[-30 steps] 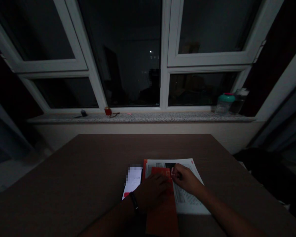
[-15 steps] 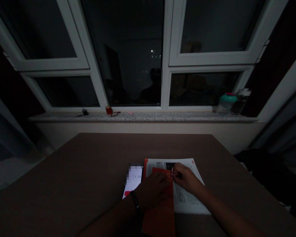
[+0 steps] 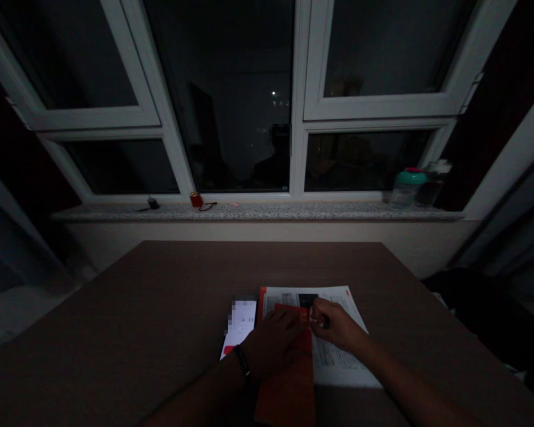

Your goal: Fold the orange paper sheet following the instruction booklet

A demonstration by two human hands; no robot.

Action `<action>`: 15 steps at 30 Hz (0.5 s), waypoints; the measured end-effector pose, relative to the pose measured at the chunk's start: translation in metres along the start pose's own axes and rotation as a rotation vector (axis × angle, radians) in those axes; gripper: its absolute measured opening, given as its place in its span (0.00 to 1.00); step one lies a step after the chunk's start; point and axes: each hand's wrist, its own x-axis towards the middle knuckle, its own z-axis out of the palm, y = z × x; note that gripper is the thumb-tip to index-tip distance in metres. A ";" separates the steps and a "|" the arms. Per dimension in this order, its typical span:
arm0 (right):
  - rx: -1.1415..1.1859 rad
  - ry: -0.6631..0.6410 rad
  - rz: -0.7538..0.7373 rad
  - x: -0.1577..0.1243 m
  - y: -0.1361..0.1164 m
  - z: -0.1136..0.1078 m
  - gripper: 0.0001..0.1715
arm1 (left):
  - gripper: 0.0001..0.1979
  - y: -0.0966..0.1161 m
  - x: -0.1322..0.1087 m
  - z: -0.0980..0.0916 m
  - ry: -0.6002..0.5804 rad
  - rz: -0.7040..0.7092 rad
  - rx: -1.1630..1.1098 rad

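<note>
A printed page [image 3: 338,362] lies on the table with a red strip along its left edge. Over its left part rests a red sheet or booklet cover [image 3: 289,397] that reaches down toward me. My left hand [image 3: 278,338], a dark band on its wrist, lies flat on the red sheet with fingers stretched out. Against the right edge of that sheet, my right hand [image 3: 331,320] is closed in a pinch over the page. Something small and dark shows within its fingers, too dim to name. Beside the page on the left is a phone [image 3: 241,326] with its screen lit.
The brown table [image 3: 160,308] runs up to the wall below a window. On the speckled sill [image 3: 267,211] stand a small red object [image 3: 196,200], a small dark item [image 3: 153,203] and a teal-lidded bottle [image 3: 408,187] beside a clear bottle [image 3: 432,181]. The room is dim.
My right hand has shifted slightly down along the red sheet's edge and turned a little, staying closed. My left hand remains flat in nearly the same place.
</note>
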 end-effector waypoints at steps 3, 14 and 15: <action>-0.048 0.101 0.075 0.003 0.002 0.001 0.13 | 0.25 -0.001 0.000 0.001 0.000 0.014 0.015; 0.019 0.132 0.145 -0.001 0.001 -0.002 0.07 | 0.21 0.003 0.000 -0.002 0.008 0.037 0.029; 0.023 0.129 0.129 -0.002 0.000 -0.002 0.08 | 0.20 0.004 0.000 -0.003 0.001 0.040 0.039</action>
